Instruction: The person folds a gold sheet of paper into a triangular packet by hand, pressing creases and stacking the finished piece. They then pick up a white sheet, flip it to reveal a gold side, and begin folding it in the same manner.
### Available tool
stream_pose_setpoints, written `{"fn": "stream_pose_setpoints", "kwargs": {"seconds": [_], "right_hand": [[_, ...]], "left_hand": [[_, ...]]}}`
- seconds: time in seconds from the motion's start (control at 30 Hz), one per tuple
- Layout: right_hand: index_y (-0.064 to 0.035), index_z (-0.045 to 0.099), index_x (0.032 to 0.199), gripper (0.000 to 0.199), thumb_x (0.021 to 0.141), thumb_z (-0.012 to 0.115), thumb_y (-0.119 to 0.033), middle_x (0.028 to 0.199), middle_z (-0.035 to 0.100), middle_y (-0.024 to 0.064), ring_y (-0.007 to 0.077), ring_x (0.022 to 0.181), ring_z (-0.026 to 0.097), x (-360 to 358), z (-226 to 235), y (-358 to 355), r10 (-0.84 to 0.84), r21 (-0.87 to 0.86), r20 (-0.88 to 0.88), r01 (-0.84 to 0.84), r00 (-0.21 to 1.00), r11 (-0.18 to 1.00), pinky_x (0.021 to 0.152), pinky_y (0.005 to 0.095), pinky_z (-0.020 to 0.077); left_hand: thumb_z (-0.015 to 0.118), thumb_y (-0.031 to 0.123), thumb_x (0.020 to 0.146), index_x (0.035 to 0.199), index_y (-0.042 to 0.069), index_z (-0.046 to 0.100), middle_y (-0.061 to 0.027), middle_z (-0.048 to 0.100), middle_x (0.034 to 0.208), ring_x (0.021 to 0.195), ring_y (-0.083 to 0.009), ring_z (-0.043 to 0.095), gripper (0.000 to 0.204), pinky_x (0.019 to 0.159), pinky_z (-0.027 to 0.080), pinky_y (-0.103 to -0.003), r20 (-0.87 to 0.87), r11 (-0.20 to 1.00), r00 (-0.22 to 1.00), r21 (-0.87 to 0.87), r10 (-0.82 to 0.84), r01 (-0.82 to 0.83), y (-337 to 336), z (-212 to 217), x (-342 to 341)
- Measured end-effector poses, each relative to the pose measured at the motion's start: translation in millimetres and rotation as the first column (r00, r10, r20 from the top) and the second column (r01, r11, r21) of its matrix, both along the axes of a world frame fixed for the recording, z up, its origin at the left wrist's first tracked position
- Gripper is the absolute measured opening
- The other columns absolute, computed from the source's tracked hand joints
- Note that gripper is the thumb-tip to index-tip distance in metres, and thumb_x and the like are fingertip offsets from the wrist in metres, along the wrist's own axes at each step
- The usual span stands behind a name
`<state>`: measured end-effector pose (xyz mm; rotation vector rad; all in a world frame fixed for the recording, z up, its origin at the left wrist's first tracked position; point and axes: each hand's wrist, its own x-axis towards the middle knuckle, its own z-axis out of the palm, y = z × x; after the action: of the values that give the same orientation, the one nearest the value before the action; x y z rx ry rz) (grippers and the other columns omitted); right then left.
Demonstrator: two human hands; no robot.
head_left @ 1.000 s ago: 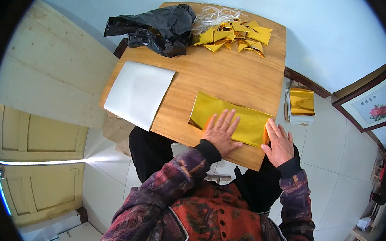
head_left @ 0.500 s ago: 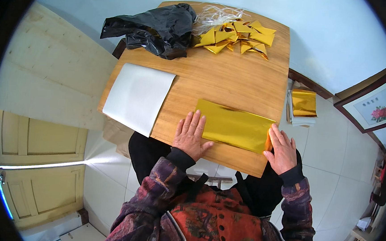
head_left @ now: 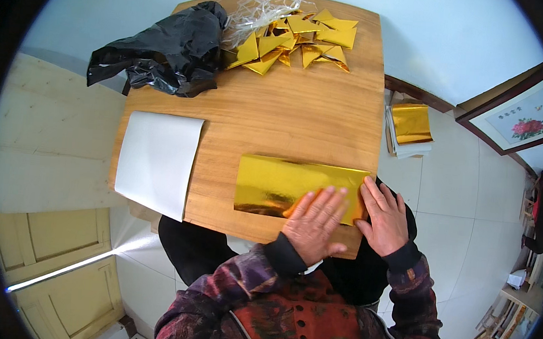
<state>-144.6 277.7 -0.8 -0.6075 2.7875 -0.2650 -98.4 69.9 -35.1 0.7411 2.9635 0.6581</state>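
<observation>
left hand (head_left: pixel 314 227), right hand (head_left: pixel 384 220) on gold sheet (head_left: pixel 274 179), dark characters (head_left: pixel 510 115) on picture (head_left: pixel 529 129)

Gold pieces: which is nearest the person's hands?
The oblong gold sheet on the near side of the table, with left hand and right hand at it. Folded pieces lie at the far end; another gold sheet lies past the right edge.

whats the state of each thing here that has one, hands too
gold sheet: lying flat
left hand: open, fingers extended over the gold sheet
right hand: open, at the sheet's right end
white paper: lying flat, smooth
black plastic bag: crumpled
clear strands: loosely tangled
gold pieces: folded, heaped
paper stack: on the floor, gold on top
yellow door: bright strip beside it, open or shut unclear
</observation>
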Motion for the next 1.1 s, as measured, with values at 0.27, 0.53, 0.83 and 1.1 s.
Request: {"fn": "stream_pose_setpoints", "kwargs": {"seconds": [0.27, 0.53, 0.83, 1.1], "right_hand": [[-0.0095, 0.044, 0.142, 0.078, 0.073, 0.077, -0.023, 0.154, 0.035, 0.0024, 0.0347, 0.135, 0.039, -4, 1, 0, -0.014, -0.051, 0.027, 0.016, 1.0, 0.999, 0.11, 0.0556, 0.0279], [-0.0055, 0.048, 0.139, 0.074, 0.072, 0.075, -0.021, 0.152, 0.038, 0.0073, 0.0376, 0.135, 0.039, -7, 0, 2, -0.001, -0.049, 0.062, 0.004, 0.998, 0.999, 0.11, 0.0582, 0.0263], [-0.0053, 0.05, 0.138, 0.074, 0.071, 0.076, -0.02, 0.151, 0.04, 0.0079, 0.0368, 0.136, 0.038, -8, -2, 4, -0.005, -0.07, 0.09, 0.011, 0.996, 0.998, 0.111, 0.0584, 0.0263], [-0.0105, 0.05, 0.138, 0.076, 0.069, 0.079, -0.021, 0.151, 0.04, 0.0052, 0.0339, 0.135, 0.04, -8, -1, 3, -0.035, -0.12, 0.079, 0.044, 0.996, 0.992, 0.109, 0.0556, 0.0288]], "left_hand": [[0.058, 0.065, 0.077, 0.148, 0.015, 0.038, -0.0043, 0.029, 0.158, 0.147, -0.0228, 0.022, 0.09, 0.12, 0.007, -0.048, 0.123, 0.99, 0.992, -0.138, -0.007, 0.024, -43, -3, 10], [0.048, 0.07, 0.084, 0.148, 0.012, 0.038, -0.0087, 0.032, 0.157, 0.146, -0.0284, 0.025, 0.087, 0.119, 0.012, -0.046, 0.169, 0.951, 0.97, -0.286, 0.174, -0.121, -94, -2, 31], [0.038, 0.075, 0.087, 0.147, 0.004, 0.037, -0.0179, 0.031, 0.155, 0.145, -0.0347, 0.026, 0.093, 0.118, 0.013, -0.048, 0.131, 0.929, 0.965, -0.325, 0.227, -0.175, -110, -7, 42], [0.036, 0.074, 0.088, 0.147, 0.0, 0.033, -0.0226, 0.03, 0.155, 0.144, -0.0381, 0.027, 0.095, 0.118, 0.013, -0.053, 0.126, 0.924, 0.956, -0.315, 0.265, -0.214, -116, -10, 44]]}}
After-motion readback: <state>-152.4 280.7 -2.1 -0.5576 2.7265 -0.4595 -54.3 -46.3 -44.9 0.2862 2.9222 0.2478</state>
